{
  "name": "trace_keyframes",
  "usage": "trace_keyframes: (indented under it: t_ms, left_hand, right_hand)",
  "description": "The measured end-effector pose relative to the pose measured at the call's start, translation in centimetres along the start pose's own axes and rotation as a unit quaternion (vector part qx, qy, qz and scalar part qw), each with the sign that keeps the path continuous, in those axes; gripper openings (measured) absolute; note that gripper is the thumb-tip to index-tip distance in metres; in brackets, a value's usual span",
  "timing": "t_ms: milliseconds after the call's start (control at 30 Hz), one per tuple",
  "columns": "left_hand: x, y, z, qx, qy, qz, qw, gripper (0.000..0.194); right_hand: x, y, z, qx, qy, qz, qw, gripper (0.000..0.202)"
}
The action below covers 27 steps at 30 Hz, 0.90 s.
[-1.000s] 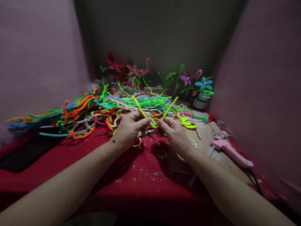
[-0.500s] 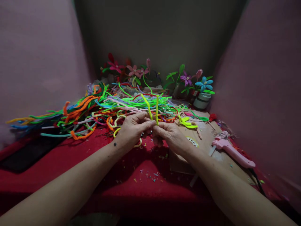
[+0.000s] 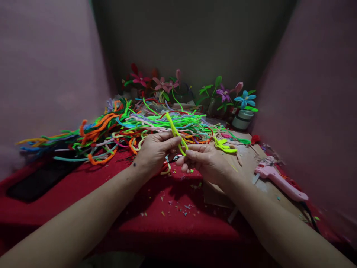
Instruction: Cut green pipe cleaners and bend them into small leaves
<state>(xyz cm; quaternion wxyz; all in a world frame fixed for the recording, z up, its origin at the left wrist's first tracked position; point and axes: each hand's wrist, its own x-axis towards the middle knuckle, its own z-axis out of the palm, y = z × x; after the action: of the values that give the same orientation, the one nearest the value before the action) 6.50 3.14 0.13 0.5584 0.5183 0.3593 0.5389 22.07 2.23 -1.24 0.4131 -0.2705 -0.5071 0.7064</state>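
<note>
A bright yellow pipe cleaner is bent back on itself into a narrow loop, tilted with its upper end to the left. My left hand pinches it from the left side, thumb and fingers closed near its middle. My right hand pinches the lower, bent end between thumb and forefinger. Just beyond both hands lies a big pile of pipe cleaners in green, orange, white and other colours. Yellow petal-like loops rest close to my right hand.
A pink glue gun lies on a cardboard sheet at right. A black phone-like slab is at left on the red cloth. Fuzzy flowers, among them a blue flower in a white jar, stand at the back.
The two yellow strands, standing apart before, now lie together as one narrow loop leaning left. My right hand has moved slightly right and down along it. The whole view has shifted a little.
</note>
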Motion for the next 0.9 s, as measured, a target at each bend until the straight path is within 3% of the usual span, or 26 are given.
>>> trace_keyframes:
  t_ms: [200,367,567,900]
  left_hand:
    - [-0.33,0.32,0.29,0.036,0.013,0.007,0.999,0.021]
    - [-0.58,0.54,0.47,0.023,0.003,-0.015,1.0,0.018]
    - [-0.29,0.13,0.07,0.006,-0.012,-0.03,0.999,0.014]
    - [-0.19,-0.38,0.15,-0.058,-0.059,-0.017,0.996,0.014]
  right_hand:
    - [-0.03,0.28,0.45,-0.064,0.05,-0.058,0.995,0.021]
    - [0.22,0.18,0.23,-0.035,0.123,-0.088,0.988,0.018]
    - [0.46,0.25,-0.14,0.057,0.094,-0.022,0.994,0.024]
    - [0.26,0.22,0.25,0.064,0.082,-0.02,0.994,0.032]
